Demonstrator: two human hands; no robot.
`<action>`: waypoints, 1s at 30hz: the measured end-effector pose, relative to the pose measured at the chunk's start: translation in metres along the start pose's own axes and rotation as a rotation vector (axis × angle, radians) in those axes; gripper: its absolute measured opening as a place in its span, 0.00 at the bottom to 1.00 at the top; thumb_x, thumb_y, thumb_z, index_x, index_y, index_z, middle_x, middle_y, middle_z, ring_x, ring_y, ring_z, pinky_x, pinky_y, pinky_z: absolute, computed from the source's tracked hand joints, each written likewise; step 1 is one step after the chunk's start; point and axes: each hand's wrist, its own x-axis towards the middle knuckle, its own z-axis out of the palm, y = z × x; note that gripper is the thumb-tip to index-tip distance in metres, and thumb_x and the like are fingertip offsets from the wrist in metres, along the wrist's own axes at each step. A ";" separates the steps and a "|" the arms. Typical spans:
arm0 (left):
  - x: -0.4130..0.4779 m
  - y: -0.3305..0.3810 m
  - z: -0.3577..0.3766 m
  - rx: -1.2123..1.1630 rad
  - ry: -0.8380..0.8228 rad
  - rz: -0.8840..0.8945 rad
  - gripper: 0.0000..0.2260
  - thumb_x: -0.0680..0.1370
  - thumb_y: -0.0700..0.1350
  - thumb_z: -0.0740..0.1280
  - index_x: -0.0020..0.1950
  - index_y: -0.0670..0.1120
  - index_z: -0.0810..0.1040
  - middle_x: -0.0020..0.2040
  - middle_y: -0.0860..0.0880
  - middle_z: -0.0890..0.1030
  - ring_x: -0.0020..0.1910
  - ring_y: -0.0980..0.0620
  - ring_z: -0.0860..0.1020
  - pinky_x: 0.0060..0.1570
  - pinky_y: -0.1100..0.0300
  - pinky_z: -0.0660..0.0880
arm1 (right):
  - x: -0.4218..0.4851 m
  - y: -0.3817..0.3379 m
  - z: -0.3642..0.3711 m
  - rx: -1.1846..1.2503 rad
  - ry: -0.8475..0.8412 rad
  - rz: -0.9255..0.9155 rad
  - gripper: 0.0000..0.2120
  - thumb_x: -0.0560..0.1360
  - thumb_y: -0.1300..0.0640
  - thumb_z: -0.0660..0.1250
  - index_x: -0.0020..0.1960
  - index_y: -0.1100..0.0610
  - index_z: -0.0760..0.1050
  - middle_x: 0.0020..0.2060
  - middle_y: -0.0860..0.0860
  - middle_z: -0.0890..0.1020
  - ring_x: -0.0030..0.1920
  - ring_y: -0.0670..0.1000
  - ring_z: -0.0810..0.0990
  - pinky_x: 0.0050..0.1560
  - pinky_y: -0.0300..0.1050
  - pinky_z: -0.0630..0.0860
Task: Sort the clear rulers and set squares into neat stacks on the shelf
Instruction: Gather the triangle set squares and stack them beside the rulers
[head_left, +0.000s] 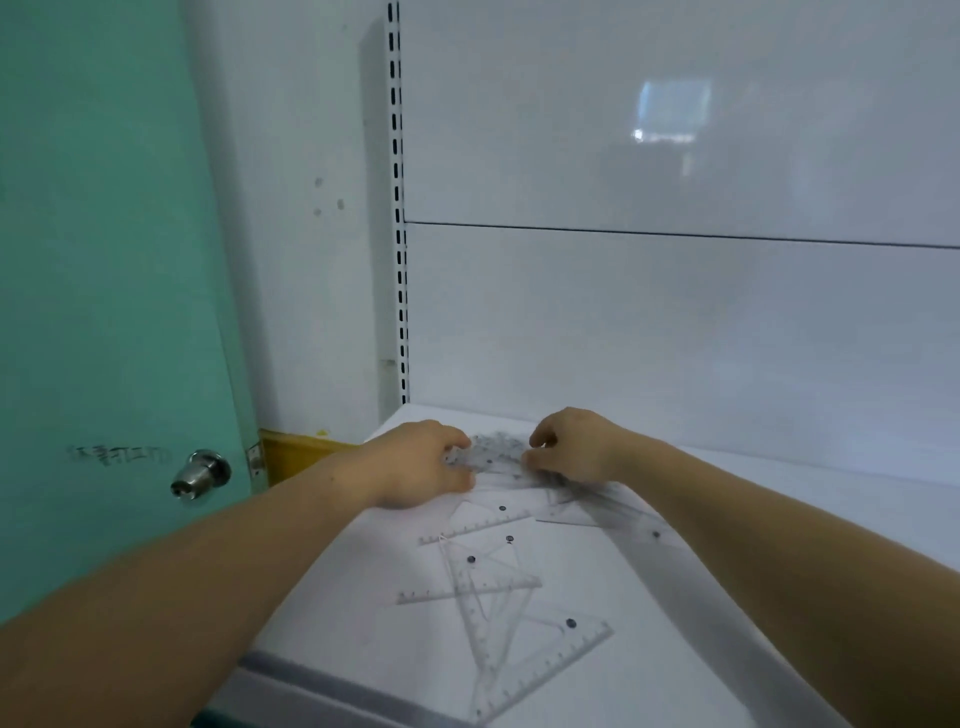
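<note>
A small stack of clear rulers and set squares (493, 454) lies near the back left of the white shelf (753, 545). My left hand (421, 462) grips its left end and my right hand (571, 447) pinches its right end. In front of the stack a clear set square (485, 519) lies flat. Closer to me, several clear set squares (498, 592) overlap in a loose heap, one (550, 660) reaching toward the shelf's front edge. A long clear ruler (623, 519) runs under my right forearm.
The shelf's white back panel (675, 322) rises behind the stack, with a slotted upright (400, 260) at its left. A green door (104, 312) with a metal knob (200, 475) stands to the left. A grey front lip (332, 686) edges the shelf.
</note>
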 end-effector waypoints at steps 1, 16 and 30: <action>0.003 -0.002 -0.001 -0.023 -0.001 0.017 0.25 0.74 0.57 0.67 0.70 0.53 0.68 0.68 0.51 0.70 0.62 0.52 0.71 0.61 0.61 0.67 | -0.002 -0.001 0.000 0.006 -0.012 0.016 0.18 0.74 0.45 0.66 0.55 0.57 0.79 0.52 0.51 0.82 0.52 0.51 0.77 0.53 0.43 0.73; 0.009 -0.023 0.004 -0.107 0.118 0.147 0.16 0.76 0.47 0.68 0.64 0.49 0.74 0.56 0.51 0.77 0.48 0.54 0.73 0.50 0.65 0.67 | -0.022 -0.028 0.006 0.580 0.503 0.109 0.06 0.80 0.56 0.55 0.49 0.55 0.69 0.39 0.50 0.81 0.41 0.50 0.81 0.37 0.38 0.72; 0.000 -0.032 -0.004 -0.222 0.123 0.098 0.18 0.81 0.41 0.52 0.72 0.47 0.61 0.55 0.48 0.71 0.51 0.47 0.74 0.49 0.56 0.72 | -0.056 -0.032 0.007 0.129 0.329 0.089 0.22 0.78 0.55 0.61 0.70 0.58 0.63 0.56 0.53 0.72 0.51 0.51 0.70 0.51 0.40 0.64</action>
